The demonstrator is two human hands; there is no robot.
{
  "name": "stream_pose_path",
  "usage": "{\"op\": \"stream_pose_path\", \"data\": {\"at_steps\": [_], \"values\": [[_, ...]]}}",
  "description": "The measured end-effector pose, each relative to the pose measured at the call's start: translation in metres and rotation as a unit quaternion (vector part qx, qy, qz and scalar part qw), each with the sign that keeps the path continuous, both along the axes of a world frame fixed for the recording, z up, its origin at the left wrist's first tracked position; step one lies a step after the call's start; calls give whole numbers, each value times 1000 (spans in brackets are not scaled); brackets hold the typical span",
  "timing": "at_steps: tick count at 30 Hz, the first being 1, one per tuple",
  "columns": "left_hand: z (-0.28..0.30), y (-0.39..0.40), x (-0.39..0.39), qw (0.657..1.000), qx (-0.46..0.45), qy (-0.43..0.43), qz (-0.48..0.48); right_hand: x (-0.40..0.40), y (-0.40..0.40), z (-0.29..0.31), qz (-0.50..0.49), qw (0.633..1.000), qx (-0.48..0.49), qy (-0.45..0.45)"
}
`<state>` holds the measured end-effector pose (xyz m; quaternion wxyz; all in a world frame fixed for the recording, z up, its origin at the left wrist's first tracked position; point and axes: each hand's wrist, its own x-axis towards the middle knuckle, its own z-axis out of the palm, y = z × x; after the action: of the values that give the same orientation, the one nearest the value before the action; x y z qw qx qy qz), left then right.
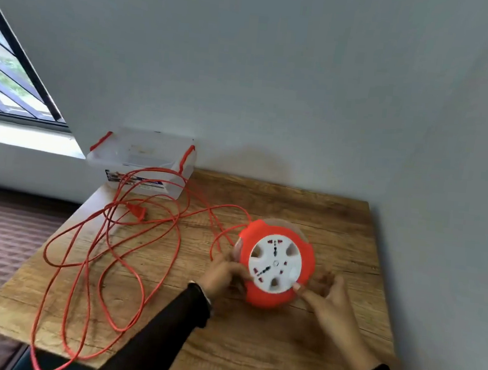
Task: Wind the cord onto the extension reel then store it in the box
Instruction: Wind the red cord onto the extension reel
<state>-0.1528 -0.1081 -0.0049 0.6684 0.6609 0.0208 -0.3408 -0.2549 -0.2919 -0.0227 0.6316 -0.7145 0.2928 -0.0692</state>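
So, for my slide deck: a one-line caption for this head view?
Both hands steady the orange extension reel while its unwound cord sprawls across the table.

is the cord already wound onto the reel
No, most of the orange cord lies in loose loops across the wooden table, left of the reel.

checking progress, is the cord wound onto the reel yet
Not wound: the cord lies in loose loops across the table, beside the reel.
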Motion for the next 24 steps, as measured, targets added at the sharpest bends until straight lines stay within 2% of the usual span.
{"op": "stream_pose_path", "data": {"at_steps": [2, 3, 6, 9, 13, 17, 22, 24], "values": [[8, 5, 15, 994, 82, -48, -50, 2, -17, 15, 64, 973, -220, -36], [11, 4, 21, 989, 104, -64, -81, 5, -20, 24, 104, 949, -290, -67], [20, -5, 33, 979, 118, -90, -141, 15, 0, 48, 202, 900, -377, -82], [23, -15, 36, 984, 93, -74, -134, 21, 21, 47, 267, 836, -478, 25], [12, -14, 25, 991, 82, -58, -92, 18, 23, 34, 280, 807, -510, 104], [0, -10, 11, 992, 39, -27, -113, 14, 16, 17, 286, 836, -452, 124], [-9, -9, -1, 994, 40, -59, -80, 12, 9, 8, 268, 855, -437, 81], [-10, -9, -4, 994, 33, -78, -71, 13, 10, 6, 246, 846, -469, 55]]}}
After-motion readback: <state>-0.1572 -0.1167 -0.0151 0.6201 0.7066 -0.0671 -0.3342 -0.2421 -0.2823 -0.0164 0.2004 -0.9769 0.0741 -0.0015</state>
